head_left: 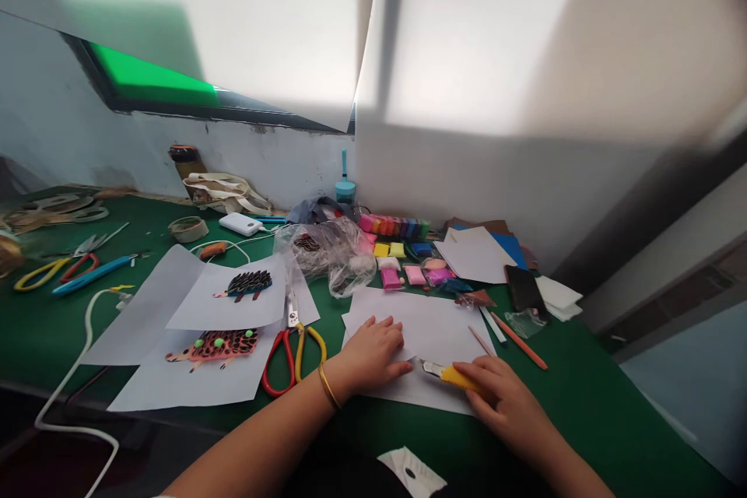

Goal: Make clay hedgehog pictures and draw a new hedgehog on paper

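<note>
White paper sheets (432,319) lie on the green table in front of me. My left hand (373,354) rests flat on the paper with its fingers stretched out, a bracelet on the wrist. In my right hand (502,393) is a yellow utility knife (461,378), its blade out and pointing left, close to my left thumb. Whether the blade tip touches the paper I cannot tell. A thin pink stick (481,340) lies just beyond my right hand. Red-and-yellow-handled scissors (292,354) lie left of my left hand.
At left, paper sheets (145,385) carry a dark hedgehog figure (250,285) and a pink one (219,346). Packets of coloured clay (390,278) and a plastic bag (344,249) sit behind the paper. A dark phone (524,292) and an orange pen-like stick (519,341) are at right.
</note>
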Motion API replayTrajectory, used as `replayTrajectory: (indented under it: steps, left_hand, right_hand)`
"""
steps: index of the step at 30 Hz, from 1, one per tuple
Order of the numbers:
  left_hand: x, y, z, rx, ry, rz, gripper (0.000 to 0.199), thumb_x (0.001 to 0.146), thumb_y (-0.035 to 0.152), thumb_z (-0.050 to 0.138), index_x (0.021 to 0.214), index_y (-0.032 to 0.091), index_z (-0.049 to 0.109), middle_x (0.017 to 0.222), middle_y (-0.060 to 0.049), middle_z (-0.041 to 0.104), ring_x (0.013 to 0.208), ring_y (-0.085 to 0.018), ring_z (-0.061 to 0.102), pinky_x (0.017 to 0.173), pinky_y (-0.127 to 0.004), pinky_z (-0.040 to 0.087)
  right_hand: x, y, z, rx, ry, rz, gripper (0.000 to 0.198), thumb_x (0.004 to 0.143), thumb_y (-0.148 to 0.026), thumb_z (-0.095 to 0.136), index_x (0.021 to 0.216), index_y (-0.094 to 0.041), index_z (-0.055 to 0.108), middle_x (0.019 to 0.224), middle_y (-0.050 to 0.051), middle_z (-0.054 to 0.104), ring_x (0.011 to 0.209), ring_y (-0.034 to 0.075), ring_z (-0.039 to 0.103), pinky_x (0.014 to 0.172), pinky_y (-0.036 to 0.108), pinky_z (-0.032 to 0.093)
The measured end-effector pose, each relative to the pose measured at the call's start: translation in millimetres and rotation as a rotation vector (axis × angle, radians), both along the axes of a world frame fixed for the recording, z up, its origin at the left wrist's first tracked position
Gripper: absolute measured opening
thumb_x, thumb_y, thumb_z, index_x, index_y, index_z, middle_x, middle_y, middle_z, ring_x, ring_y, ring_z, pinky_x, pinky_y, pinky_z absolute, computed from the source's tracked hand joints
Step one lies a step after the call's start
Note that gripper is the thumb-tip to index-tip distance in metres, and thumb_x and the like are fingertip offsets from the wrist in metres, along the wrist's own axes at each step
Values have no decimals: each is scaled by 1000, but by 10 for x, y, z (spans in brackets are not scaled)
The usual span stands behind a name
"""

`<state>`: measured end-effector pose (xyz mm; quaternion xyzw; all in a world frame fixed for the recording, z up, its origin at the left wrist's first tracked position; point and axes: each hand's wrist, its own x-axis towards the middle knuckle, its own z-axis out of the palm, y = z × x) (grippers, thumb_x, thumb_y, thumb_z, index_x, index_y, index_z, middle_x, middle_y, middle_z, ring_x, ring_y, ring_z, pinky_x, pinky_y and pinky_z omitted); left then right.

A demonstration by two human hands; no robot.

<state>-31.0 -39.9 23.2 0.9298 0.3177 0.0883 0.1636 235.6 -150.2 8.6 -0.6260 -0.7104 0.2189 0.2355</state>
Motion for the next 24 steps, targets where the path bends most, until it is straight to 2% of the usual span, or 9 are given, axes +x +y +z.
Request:
replayTrajectory:
  steps: [4,10,18,24]
  left_hand:
    - [-9,14,-25,-11,-12,3,36,87,50,59,106,20,59,140,-12,50,136,-32,39,112,-54,26]
    - [16,11,-30,-13,-10,29,53,71,57,74,105,20,59,134,-12,54,132,-33,43,112,-53,26]
    - [8,14,-11,-45,-11,35,41,80,51,68,105,20,58,137,-12,52,135,-31,40,113,-52,26]
    - [21,16,11,-1,2,14,17,90,36,55,95,20,60,130,-11,57,128,-30,46,110,-52,30]
  right_hand:
    - [10,-21,10,1,4,-4,35,87,-35,52,119,-33,67,112,7,63,109,26,56,97,41,47]
    - [-5,1,-44,12,1,-15,36,86,-37,53,118,-31,68,110,8,63,109,27,56,98,42,47]
    - [-12,-2,-70,-14,-16,-17,37,87,-37,52,121,-31,67,112,8,63,108,27,56,95,41,48]
    - [3,3,-112,3,-30,3,37,89,-37,51,122,-32,65,113,7,62,110,27,55,97,43,46]
